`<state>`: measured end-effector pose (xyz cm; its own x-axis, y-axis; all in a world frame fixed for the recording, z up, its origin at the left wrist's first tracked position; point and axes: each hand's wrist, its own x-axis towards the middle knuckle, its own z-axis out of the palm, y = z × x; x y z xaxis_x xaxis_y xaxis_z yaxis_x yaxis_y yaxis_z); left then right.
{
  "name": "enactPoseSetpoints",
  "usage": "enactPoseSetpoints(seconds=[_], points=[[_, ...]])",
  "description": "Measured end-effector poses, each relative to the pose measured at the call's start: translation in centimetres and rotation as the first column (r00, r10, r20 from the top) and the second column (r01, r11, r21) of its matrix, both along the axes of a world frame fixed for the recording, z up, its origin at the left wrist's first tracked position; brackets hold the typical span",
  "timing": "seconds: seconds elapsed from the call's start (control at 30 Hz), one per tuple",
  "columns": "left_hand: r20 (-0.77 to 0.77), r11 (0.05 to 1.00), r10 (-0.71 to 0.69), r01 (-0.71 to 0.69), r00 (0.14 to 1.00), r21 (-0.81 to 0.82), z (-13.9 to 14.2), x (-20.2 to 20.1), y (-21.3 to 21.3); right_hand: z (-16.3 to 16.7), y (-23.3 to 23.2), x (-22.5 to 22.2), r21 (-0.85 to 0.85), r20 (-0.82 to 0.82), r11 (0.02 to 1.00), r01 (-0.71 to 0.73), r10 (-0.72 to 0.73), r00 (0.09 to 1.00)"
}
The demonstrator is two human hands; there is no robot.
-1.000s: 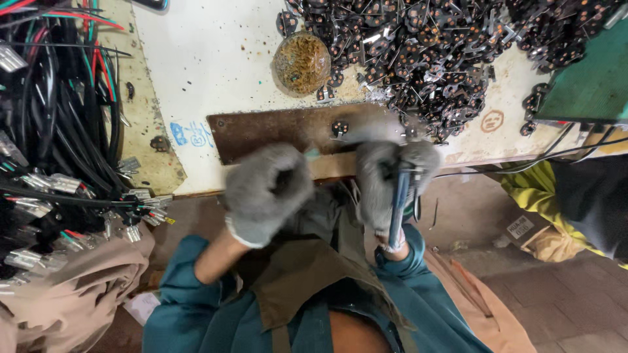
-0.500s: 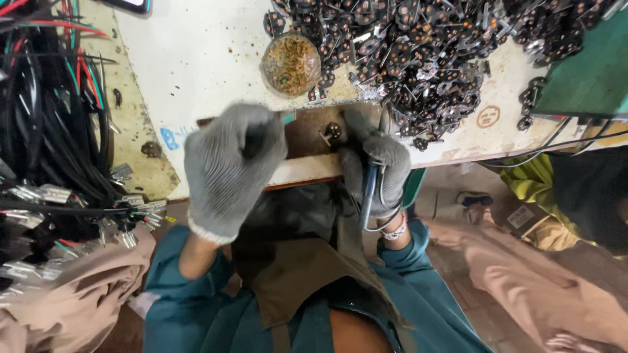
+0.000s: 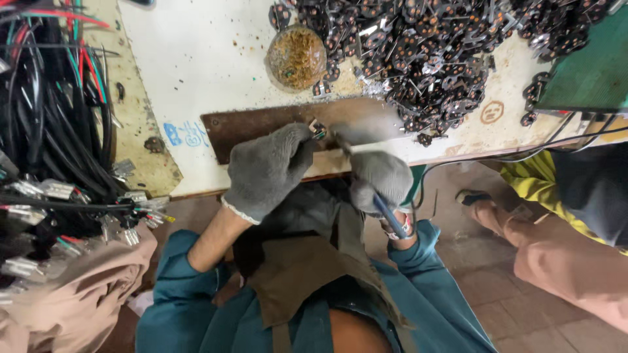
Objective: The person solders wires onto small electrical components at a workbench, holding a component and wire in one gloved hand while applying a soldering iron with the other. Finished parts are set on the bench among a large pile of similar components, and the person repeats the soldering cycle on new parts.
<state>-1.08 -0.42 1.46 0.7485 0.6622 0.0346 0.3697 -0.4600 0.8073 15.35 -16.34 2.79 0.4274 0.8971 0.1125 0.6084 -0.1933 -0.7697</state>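
- The bench (image 3: 196, 59) carried everything; its pale top was stained and its left strip was chipped and worn.
- A big heap of small dark metal parts (image 3: 432, 52) covered the far right part of the bench and spilled toward its near edge.
- A bundle of black, red and green cables (image 3: 52, 117) hung over the left edge of the bench, their metal ends lying near the near-left corner.
- A brown metal plate (image 3: 255, 124) lay flat along the near edge of the bench, just in front of the person.
- A green board (image 3: 589, 72) sat at the right edge of the bench.
- The left hand (image 3: 265, 171), in a grey glove, rested on the plate with its fingertips pinched on a small metal part (image 3: 318, 129).
- The right hand (image 3: 379, 178), also in a grey glove, was closed around a blue-handled tool (image 3: 387, 212); the tool's upper end was blurred, pointing toward the small part.
- A round glass dome (image 3: 296, 57) with rusty brown contents stood on the bench beyond the plate, touching the edge of the heap.
- The small metal part sat on the plate near its middle, between the two hands.
- Another person's leg and yellow sleeve (image 3: 530, 183) showed past the right edge of the bench.
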Motion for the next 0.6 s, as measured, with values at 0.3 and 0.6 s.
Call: enactPoseSetpoints(seconds=[0.3, 0.6], points=[[0.012, 0.999, -0.004, 0.003, 1.0, 0.038, -1.4, -0.1, -0.9, -2.0, -1.6, -0.4, 0.028, 0.01, 1.0, 0.005, -0.006, 1.0], [-0.039, 0.999, 0.0, 0.002, 0.999, 0.045, -1.2, 0.0, -0.9, -2.6, -1.8, -0.1, 0.048, 0.047, 0.999, -0.026, 0.023, 0.999]])
